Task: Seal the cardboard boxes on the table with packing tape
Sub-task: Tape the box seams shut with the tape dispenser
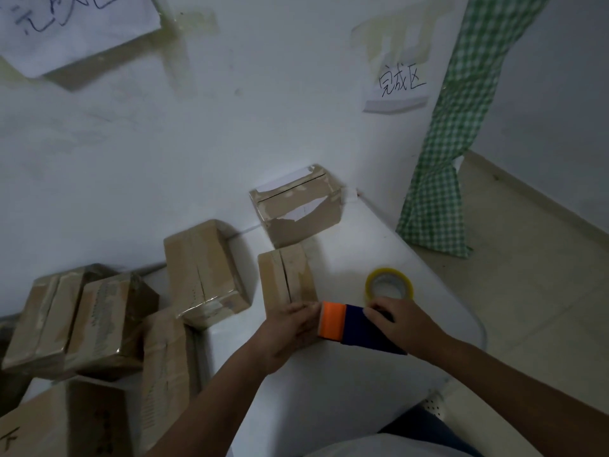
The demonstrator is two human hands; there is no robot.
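Small brown cardboard box [286, 281], top seam split, near table's [346, 384] front. Left hand [291, 328] rests on it, fingers relaxed; right hand [400, 324] grips orange-and-blue tape dispenser [349, 324]. Clear tape roll [389, 285] beside. White table, white wall, green-checked cloth [438, 192].

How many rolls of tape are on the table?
1. The only roll of tape I can see lies on the table just past the right hand, right of the box. Others might hide behind boxes.
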